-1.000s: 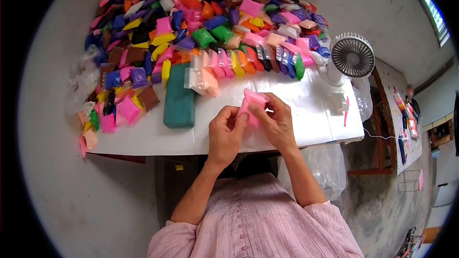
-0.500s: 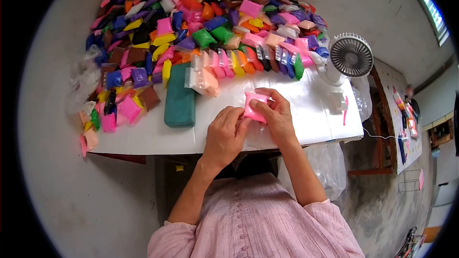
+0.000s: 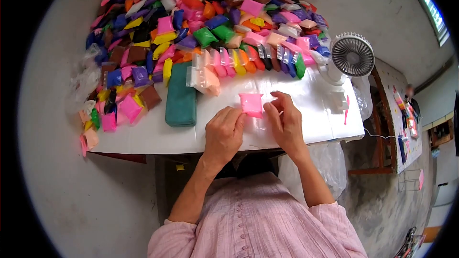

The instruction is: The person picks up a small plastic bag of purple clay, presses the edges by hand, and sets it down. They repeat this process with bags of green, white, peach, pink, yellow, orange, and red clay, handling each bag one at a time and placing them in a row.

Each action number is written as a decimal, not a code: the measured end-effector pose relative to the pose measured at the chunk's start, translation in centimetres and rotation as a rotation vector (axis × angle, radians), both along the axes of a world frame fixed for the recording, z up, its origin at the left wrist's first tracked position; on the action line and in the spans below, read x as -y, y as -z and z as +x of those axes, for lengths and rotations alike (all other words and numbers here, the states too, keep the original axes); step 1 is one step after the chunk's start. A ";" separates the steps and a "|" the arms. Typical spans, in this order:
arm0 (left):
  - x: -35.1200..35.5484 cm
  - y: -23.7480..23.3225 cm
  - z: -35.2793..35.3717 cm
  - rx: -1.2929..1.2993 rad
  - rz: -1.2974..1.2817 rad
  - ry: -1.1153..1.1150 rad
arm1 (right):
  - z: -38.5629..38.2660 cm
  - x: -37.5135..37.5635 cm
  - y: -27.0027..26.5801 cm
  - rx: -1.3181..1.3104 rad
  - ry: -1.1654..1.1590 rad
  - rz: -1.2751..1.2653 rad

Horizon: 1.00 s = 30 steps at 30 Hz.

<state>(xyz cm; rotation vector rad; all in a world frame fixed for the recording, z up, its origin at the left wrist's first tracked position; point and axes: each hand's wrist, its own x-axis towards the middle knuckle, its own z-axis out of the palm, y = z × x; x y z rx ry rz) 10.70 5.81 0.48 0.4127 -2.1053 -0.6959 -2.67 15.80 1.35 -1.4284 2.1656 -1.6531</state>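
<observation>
A small pink packet is in front of me over the white tabletop. My left hand pinches its lower left corner between thumb and fingertips. Just to the right of the packet is my right hand, with thumb and fingers apart and nothing in it. Beyond the hands, a row of coloured packets stands side by side, from pink and yellow to blue and green. At the row's left end, several peach packets lean by a teal oblong case.
A large heap of coloured packets covers the back and left of the table. A white fan stands at the right. Clear plastic bags hang below the table's right edge. Another table is further right.
My right hand has let go of the pink packet and moved right, its fingers opening. The left hand keeps its pinch on the packet, which now shows its whole face.
</observation>
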 end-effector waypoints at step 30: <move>-1.1 0.2 -0.3 0.061 -0.257 -0.078 | -0.3 -0.6 0.7 -0.799 -0.030 -0.075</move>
